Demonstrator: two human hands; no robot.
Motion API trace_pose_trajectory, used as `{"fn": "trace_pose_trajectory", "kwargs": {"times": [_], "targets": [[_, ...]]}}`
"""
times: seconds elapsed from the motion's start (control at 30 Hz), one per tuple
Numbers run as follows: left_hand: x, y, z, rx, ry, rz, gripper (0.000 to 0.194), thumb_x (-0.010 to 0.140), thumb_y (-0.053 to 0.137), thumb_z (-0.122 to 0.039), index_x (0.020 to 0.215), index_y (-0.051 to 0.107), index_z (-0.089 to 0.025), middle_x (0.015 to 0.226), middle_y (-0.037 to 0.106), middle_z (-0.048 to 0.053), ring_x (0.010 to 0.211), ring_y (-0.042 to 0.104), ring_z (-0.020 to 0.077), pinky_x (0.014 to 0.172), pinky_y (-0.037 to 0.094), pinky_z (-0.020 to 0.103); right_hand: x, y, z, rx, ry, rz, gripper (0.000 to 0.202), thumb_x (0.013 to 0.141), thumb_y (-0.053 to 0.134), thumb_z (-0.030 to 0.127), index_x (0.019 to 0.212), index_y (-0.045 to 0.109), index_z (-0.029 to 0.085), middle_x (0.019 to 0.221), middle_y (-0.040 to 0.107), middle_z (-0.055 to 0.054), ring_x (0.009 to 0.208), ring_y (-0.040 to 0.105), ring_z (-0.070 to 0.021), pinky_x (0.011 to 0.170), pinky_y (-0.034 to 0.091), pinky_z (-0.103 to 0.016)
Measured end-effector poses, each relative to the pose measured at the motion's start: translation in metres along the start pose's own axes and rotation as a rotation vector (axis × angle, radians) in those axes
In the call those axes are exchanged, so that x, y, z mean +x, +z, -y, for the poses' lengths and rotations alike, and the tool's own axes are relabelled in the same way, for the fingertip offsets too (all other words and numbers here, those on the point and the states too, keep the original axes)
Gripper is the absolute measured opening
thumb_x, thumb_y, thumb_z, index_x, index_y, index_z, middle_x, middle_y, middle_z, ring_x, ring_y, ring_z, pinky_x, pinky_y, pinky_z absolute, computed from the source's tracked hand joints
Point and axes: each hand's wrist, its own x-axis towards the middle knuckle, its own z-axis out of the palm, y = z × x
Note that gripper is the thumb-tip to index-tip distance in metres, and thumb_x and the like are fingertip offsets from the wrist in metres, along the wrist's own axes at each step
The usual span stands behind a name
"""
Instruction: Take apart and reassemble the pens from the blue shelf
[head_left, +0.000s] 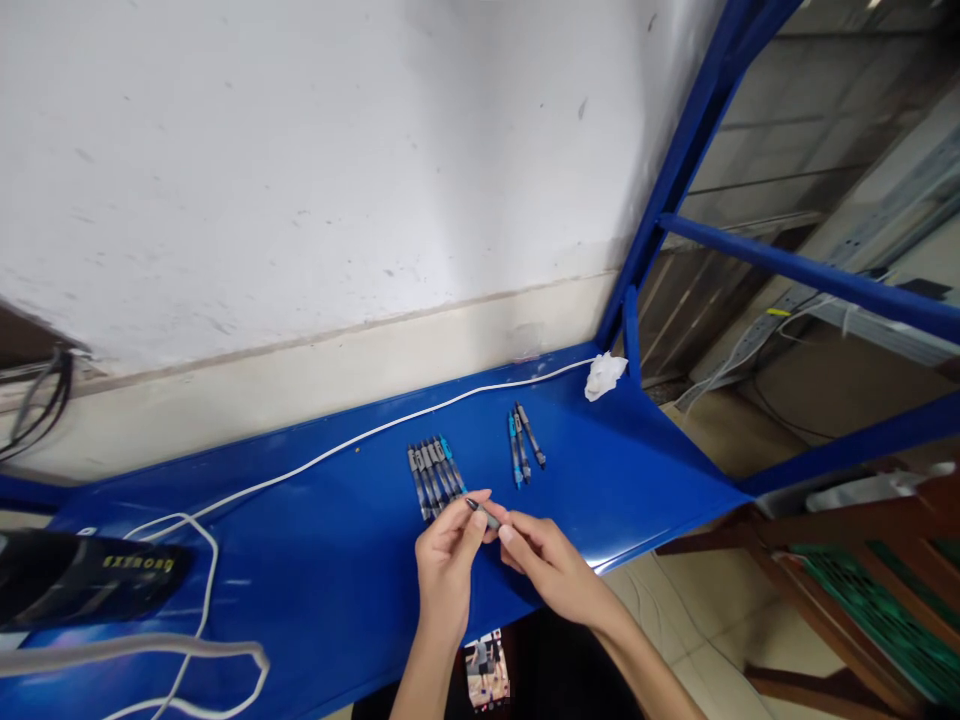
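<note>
Over the front part of the blue table (322,570), my left hand (448,550) and my right hand (555,570) meet at a dark grey pen (490,519). The thumb and fingers of my left hand pinch it near its dark tip. My right fingertips close on its other end, which they partly hide. Just behind my left hand lies a row of several pens (430,478), mostly grey with one blue at the right; my fingers cover its lower right end. Farther right, three more pens (529,440), one blue and two grey, lie side by side.
A white cable (352,440) runs along the table's back and loops at the left beside a black object with yellow lettering (97,578). Crumpled white tissue (606,376) sits at the back right corner. Below the front edge is a lit phone (487,675). Blue frame bars (675,170) rise at right.
</note>
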Motion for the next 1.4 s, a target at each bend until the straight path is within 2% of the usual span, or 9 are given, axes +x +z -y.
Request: {"fn": "trace_pose_trajectory", "kwargs": {"times": [0.17,0.33,0.53,0.63,0.77,0.9,1.0,1.2,1.4], "targets": [[0.004,-0.006,0.010,0.047,0.043,-0.121,0.031,0.076,0.094,-0.039,0.092,0.075,-0.019,0.083,0.078,0.005,0.080,0.075,0.0219,0.072,0.060,0.030,-0.001,0.003,0.008,-0.163,-0.041,-0.024,0.042,0.114,0.044,0.050,0.085,0.058,0.022,0.075,0.055,0.003,0.069,0.051,-0.0154,0.070,0.038,-0.029],[0.003,-0.008,0.012,0.135,0.120,-0.128,0.028,0.079,0.092,-0.038,0.091,0.074,-0.021,0.080,0.073,0.001,0.076,0.070,0.0168,0.072,0.056,0.026,-0.004,0.010,-0.001,-0.271,-0.104,-0.096,0.034,0.114,0.046,0.043,0.091,0.062,0.024,0.077,0.065,0.001,0.072,0.062,-0.0171,0.076,0.043,-0.030],[0.000,-0.007,-0.006,0.061,0.067,0.049,0.040,0.095,0.074,-0.052,0.121,0.079,-0.022,0.117,0.081,0.013,0.111,0.075,0.0309,0.100,0.058,0.042,0.008,0.000,0.008,-0.316,-0.156,-0.105,0.025,0.113,0.051,0.040,0.103,0.067,0.023,0.088,0.070,-0.001,0.076,0.063,-0.0183,0.075,0.045,-0.030],[0.016,-0.011,-0.023,0.081,0.094,0.105,0.034,0.093,0.078,-0.047,0.115,0.080,-0.021,0.117,0.082,0.013,0.113,0.076,0.0336,0.104,0.057,0.046,0.027,-0.010,0.026,-0.390,-0.224,-0.064,0.027,0.114,0.048,0.039,0.112,0.070,0.023,0.091,0.071,-0.003,0.078,0.064,-0.0189,0.075,0.047,-0.030],[0.066,-0.015,-0.045,0.070,0.261,0.048,0.024,0.091,0.082,-0.039,0.105,0.079,-0.020,0.106,0.083,0.011,0.103,0.078,0.0291,0.098,0.059,0.042,0.078,-0.019,0.044,-0.564,-0.434,-0.019,0.032,0.116,0.041,0.036,0.128,0.068,0.022,0.106,0.074,-0.008,0.096,0.069,-0.0231,0.087,0.051,-0.034],[0.114,-0.017,-0.053,0.005,0.406,-0.067,0.024,0.084,0.089,-0.036,0.094,0.074,-0.020,0.096,0.082,0.006,0.091,0.077,0.0203,0.091,0.059,0.033,0.141,-0.023,0.039,-0.816,-0.589,-0.060,0.027,0.115,0.045,0.035,0.120,0.067,0.021,0.106,0.074,-0.010,0.094,0.069,-0.0228,0.082,0.050,-0.031],[0.127,-0.022,-0.046,-0.006,0.391,-0.116,0.027,0.085,0.088,-0.040,0.094,0.074,-0.019,0.095,0.080,0.005,0.090,0.075,0.0170,0.089,0.058,0.029,0.170,-0.022,0.024,-1.020,-0.589,-0.049,0.025,0.115,0.045,0.031,0.107,0.066,0.020,0.094,0.073,-0.008,0.080,0.066,-0.0209,0.069,0.043,-0.029],[0.121,-0.030,-0.037,-0.060,0.306,-0.074,0.028,0.089,0.084,-0.041,0.092,0.065,-0.020,0.107,0.083,0.009,0.090,0.076,0.0186,0.085,0.058,0.031,0.170,-0.017,0.003,-0.969,-0.630,-0.063,0.028,0.115,0.044,0.039,0.123,0.064,0.020,0.105,0.073,-0.011,0.093,0.067,-0.0232,0.079,0.047,-0.031],[0.125,-0.030,-0.037,0.026,0.316,-0.124,0.027,0.088,0.085,-0.039,0.104,0.078,-0.018,0.102,0.083,0.009,0.079,0.071,0.0156,0.081,0.056,0.030,0.166,-0.018,0.000,-0.964,-0.615,-0.028,0.036,0.118,0.035,0.036,0.113,0.066,0.019,0.096,0.068,-0.009,0.081,0.062,-0.0206,0.072,0.045,-0.030]]}}
